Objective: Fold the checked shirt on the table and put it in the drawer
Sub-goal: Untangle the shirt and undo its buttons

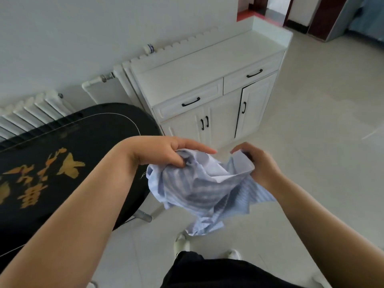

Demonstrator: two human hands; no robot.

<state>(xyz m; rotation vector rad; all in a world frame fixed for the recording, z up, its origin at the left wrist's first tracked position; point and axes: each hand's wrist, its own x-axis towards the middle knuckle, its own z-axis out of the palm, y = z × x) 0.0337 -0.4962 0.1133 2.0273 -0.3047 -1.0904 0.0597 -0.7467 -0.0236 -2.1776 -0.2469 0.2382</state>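
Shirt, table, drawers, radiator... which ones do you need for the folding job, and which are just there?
Needed for the job:
- blue checked shirt, bunched up, held by the left hand and right hand
- black table
- left drawer and right drawer of the white cabinet, both closed

Just there:
- radiator
- cabinet doors
- white shoes

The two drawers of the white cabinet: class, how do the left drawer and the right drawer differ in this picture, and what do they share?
The left drawer lies nearer the black table; the right drawer lies farther along, toward the doorway. Below the left drawer sit closed cabinet doors; below the right drawer one door stands slightly ajar. Both are white, shut, and carry one curved black handle.
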